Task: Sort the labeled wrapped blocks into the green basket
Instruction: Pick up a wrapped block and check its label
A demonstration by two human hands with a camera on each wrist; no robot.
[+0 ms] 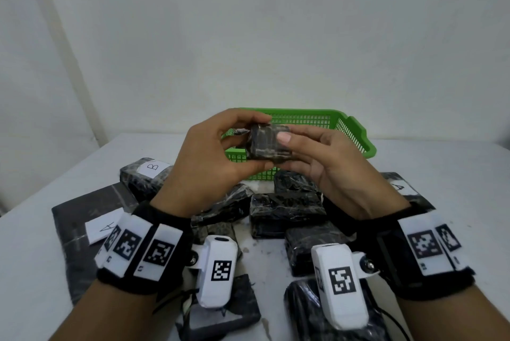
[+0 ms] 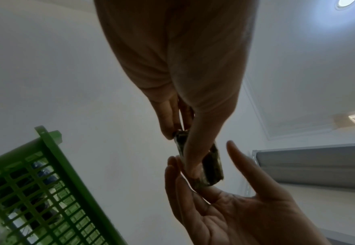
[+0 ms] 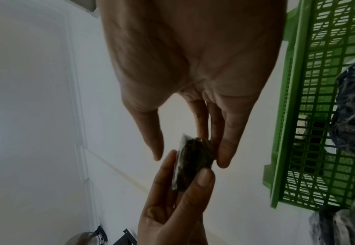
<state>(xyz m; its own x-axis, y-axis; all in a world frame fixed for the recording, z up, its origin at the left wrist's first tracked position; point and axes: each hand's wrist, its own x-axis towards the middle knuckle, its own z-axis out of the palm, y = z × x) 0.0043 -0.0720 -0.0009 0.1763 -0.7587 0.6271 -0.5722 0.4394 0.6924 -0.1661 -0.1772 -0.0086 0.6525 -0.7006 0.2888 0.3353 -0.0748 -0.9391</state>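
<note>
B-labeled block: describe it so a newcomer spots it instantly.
Start at the green basket at the table's far side. Left of its near corner lies a dark wrapped block, partly hidden by the left hand. Its white label reads B; the other readable labels say A.

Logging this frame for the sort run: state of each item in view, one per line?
small wrapped block: aloft, pinched by both hands in front of the basket
left hand: grips block
right hand: grips block
green basket: upright on table
B-labelled block: lying on table
A-labelled flat block: lying flat
</note>
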